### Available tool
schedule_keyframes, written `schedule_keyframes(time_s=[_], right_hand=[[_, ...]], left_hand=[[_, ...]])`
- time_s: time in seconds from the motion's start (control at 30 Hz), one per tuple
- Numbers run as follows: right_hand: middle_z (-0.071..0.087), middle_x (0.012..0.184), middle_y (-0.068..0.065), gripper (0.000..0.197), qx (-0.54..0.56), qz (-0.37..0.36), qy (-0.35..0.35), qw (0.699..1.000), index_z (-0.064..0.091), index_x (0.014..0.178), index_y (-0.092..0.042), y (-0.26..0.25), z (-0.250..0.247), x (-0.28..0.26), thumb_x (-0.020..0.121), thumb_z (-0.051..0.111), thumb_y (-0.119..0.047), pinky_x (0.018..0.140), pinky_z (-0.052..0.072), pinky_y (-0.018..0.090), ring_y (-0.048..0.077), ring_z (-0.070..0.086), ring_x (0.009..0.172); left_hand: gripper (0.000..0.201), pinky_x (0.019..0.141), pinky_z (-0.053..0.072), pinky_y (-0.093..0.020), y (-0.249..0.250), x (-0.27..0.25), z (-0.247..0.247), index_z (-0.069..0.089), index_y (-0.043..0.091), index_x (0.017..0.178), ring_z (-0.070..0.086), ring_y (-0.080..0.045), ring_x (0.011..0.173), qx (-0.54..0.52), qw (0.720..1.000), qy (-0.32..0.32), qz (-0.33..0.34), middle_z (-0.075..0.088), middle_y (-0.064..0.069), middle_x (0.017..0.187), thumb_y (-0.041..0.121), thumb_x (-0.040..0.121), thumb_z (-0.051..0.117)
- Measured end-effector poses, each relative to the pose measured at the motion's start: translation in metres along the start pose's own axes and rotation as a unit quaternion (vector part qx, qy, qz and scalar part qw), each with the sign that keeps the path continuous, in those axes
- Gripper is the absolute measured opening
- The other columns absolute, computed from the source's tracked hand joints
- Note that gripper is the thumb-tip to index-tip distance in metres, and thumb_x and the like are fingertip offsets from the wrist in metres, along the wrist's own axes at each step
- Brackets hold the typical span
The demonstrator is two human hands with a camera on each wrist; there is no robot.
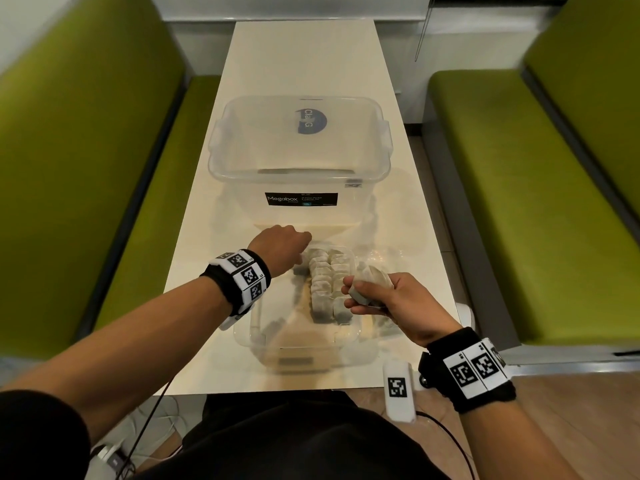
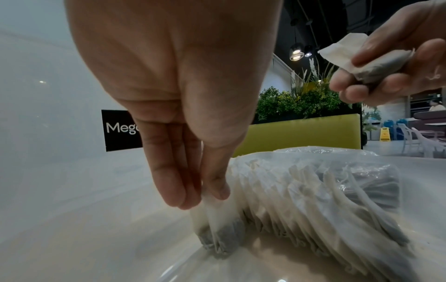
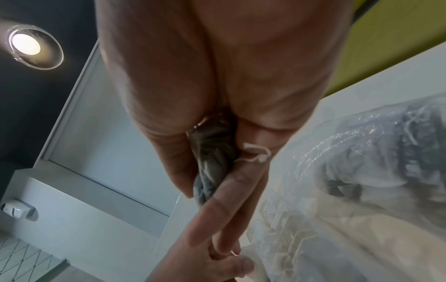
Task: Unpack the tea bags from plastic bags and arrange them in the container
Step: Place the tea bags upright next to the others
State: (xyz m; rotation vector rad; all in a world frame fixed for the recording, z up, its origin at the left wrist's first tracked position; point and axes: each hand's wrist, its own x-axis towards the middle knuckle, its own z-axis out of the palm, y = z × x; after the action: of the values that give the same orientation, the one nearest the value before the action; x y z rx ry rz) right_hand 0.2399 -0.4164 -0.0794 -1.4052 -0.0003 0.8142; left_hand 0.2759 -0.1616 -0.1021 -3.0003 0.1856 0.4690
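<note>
A small clear container (image 1: 258, 336) at the near end of the table holds rows of tea bags (image 1: 327, 285). My left hand (image 1: 300, 260) reaches to the far left end of the rows, and its fingertips (image 2: 217, 190) pinch the paper tops of a few tea bags (image 2: 217, 225). My right hand (image 1: 363, 297) hovers over the container's right side and grips a small bundle of tea bags (image 1: 372, 277), seen between its fingers (image 3: 210, 171) in the right wrist view. A crumpled clear plastic bag (image 1: 394, 254) lies to the right; it holds more tea bags (image 3: 386, 145).
A large clear Megabox tub (image 1: 216, 147) stands just beyond the small container, in the middle of the white table (image 1: 304, 57). Green benches (image 1: 86, 168) (image 1: 519, 185) flank the table. A white marker tag (image 1: 398, 389) sits at the near right edge.
</note>
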Motion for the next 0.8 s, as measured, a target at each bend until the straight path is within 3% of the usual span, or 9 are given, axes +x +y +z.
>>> schedule_keyframes(time_s=[0.13, 0.37, 0.5, 0.67, 0.8], right_hand=[[0.078, 0.111, 0.011, 0.022, 0.001, -0.003, 0.003, 1.000, 0.074, 0.115, -0.001, 0.000, 0.000, 0.000, 0.097, 0.067, -0.013, 0.084, 0.062, 0.027, 0.031, 0.077, 0.099], [0.077, 0.117, 0.003, 0.021, 0.007, 0.001, -0.008, 1.000, 0.073, 0.112, 0.002, 0.001, -0.001, 0.001, 0.096, 0.068, -0.011, 0.089, 0.061, 0.029, 0.030, 0.076, 0.102], [0.077, 0.114, 0.012, 0.017, 0.017, 0.004, -0.007, 1.000, 0.074, 0.110, -0.001, 0.002, -0.002, 0.001, 0.097, 0.064, -0.006, 0.089, 0.060, 0.028, 0.031, 0.076, 0.102], [0.077, 0.105, 0.023, 0.023, -0.015, -0.006, -0.006, 1.000, 0.072, 0.110, 0.007, 0.004, -0.004, 0.001, 0.100, 0.062, -0.010, 0.085, 0.061, 0.028, 0.032, 0.077, 0.096], [0.075, 0.099, 0.029, 0.025, -0.039, -0.013, -0.014, 0.999, 0.073, 0.106, 0.010, 0.003, -0.001, 0.001, 0.098, 0.064, -0.012, 0.079, 0.062, 0.030, 0.033, 0.075, 0.086]], left_hand=[[0.031, 0.066, 0.039, -0.037, 0.002, 0.000, 0.000, 0.054, 0.011, 0.119, 0.065, -0.037, 0.095, 0.043, 0.999, 0.021, -0.020, 0.067, -0.014, 0.107, 0.033, 0.099, 0.063], [0.041, 0.069, 0.041, -0.037, -0.004, 0.001, 0.001, 0.057, 0.010, 0.118, 0.065, -0.036, 0.097, 0.023, 0.998, 0.026, -0.060, 0.067, -0.013, 0.106, 0.044, 0.096, 0.065], [0.042, 0.069, 0.041, -0.036, -0.007, -0.004, -0.004, 0.057, 0.011, 0.113, 0.064, -0.036, 0.094, -0.002, 0.997, 0.031, -0.071, 0.066, -0.013, 0.103, 0.047, 0.093, 0.067], [0.035, 0.070, 0.049, -0.036, -0.010, -0.017, -0.016, 0.057, 0.018, 0.092, 0.060, -0.025, 0.080, -0.139, 0.985, 0.034, -0.093, 0.066, -0.005, 0.092, 0.047, 0.087, 0.075], [0.027, 0.075, 0.054, -0.030, -0.010, -0.038, -0.034, 0.067, 0.026, 0.099, 0.066, -0.010, 0.083, -0.301, 0.953, 0.029, -0.029, 0.071, 0.009, 0.094, 0.048, 0.086, 0.076]])
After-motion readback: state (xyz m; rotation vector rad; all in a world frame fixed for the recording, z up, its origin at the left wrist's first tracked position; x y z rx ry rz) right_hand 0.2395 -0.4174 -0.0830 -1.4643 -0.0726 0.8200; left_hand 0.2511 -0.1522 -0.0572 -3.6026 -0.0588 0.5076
